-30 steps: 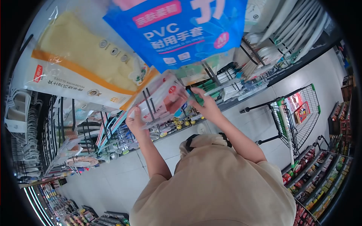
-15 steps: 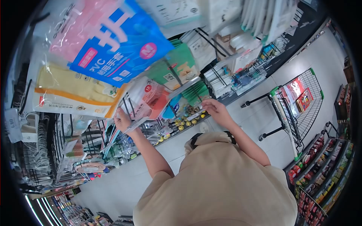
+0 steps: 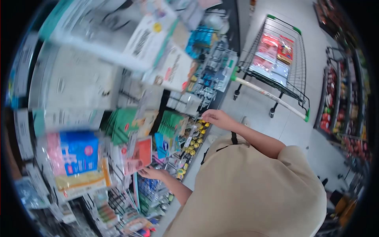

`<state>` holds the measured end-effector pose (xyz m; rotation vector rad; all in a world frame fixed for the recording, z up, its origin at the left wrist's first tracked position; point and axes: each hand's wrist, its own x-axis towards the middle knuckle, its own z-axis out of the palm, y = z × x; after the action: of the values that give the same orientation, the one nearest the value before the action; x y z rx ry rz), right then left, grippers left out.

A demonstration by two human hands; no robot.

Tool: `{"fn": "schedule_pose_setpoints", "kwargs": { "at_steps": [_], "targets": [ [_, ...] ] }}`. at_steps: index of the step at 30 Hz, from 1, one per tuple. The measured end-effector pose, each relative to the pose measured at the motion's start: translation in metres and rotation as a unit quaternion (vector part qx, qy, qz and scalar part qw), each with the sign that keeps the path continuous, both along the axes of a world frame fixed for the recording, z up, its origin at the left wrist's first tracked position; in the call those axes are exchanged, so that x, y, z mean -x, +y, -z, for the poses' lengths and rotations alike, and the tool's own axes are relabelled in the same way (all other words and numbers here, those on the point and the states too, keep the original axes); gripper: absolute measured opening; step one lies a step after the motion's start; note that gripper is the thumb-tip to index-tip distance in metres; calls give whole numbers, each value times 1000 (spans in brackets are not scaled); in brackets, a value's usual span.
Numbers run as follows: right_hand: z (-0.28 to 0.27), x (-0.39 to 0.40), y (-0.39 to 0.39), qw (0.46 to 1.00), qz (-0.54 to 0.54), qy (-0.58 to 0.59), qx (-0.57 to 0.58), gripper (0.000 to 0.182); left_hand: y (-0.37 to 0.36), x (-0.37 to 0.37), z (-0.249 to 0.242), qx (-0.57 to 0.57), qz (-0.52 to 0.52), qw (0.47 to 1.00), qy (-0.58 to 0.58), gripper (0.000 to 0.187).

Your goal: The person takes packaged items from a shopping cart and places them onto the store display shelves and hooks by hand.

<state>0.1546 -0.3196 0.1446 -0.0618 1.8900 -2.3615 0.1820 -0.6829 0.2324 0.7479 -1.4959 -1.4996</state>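
My left hand [image 3: 152,172] reaches to the shelf with its fingers stretched out, fingertips right at the lower edge of a red-and-white packet [image 3: 139,153] hanging on a hook. To the left hang a pink-and-blue pack of PVC gloves [image 3: 79,152] and a yellow glove pack [image 3: 81,182] with an orange border. Over the shelf's front edge, my right hand [image 3: 216,118] hovers with loosely bent fingers and nothing visible in it. Green packets [image 3: 171,124] and a blue packet [image 3: 164,146] hang between the two hands.
A wire shopping cart [image 3: 290,71] with green corners stands in the aisle, holding red packets [image 3: 268,47] and a red-and-yellow bag [image 3: 285,49]. Farther right is another stocked shelf [image 3: 333,94]. Large white packs [image 3: 75,79] hang close at upper left.
The view has swung right, so the cart shows nearer the top middle. The glove packs now appear smaller and lower left. My left hand sits beside the red-and-white packet, away from the yellow glove pack.
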Motion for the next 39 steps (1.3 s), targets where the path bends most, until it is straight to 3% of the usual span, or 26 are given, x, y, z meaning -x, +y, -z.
{"fn": "schedule_pose_setpoints", "kwargs": {
  "at_steps": [3,6,7,9,13,20,26,34,36,37,38,39],
  "targets": [
    [-4,-10,45,998,18,-17,-53,13,28,-1,52,-8,100,991,-83,55],
    [12,-24,88,998,65,-9,-24,12,138,4,30,-69,171,978,-99,52],
    [13,-31,104,997,80,-7,-10,13,154,8,39,-67,180,976,-103,52],
    [11,-45,135,993,114,-19,-17,13,184,17,54,-48,297,948,-101,47],
    [9,-70,188,978,204,-31,-42,19,251,34,45,-17,433,893,-121,40],
    [17,-105,237,922,374,-97,-17,21,323,83,49,64,578,799,-151,36],
    [31,-121,247,895,433,-106,13,14,399,121,60,67,660,730,-164,35],
    [31,-94,287,801,564,-195,-46,16,548,193,88,-10,790,556,-260,41],
    [37,-78,300,785,570,-219,-110,15,591,215,110,-35,816,496,-295,44],
    [43,-68,308,776,567,-234,-148,14,614,224,120,-40,814,495,-301,44],
    [47,-62,313,775,565,-241,-149,14,635,233,131,-64,825,456,-328,44],
    [43,-53,321,758,548,-274,-221,14,657,241,143,-88,833,416,-354,45]
  ]
}}
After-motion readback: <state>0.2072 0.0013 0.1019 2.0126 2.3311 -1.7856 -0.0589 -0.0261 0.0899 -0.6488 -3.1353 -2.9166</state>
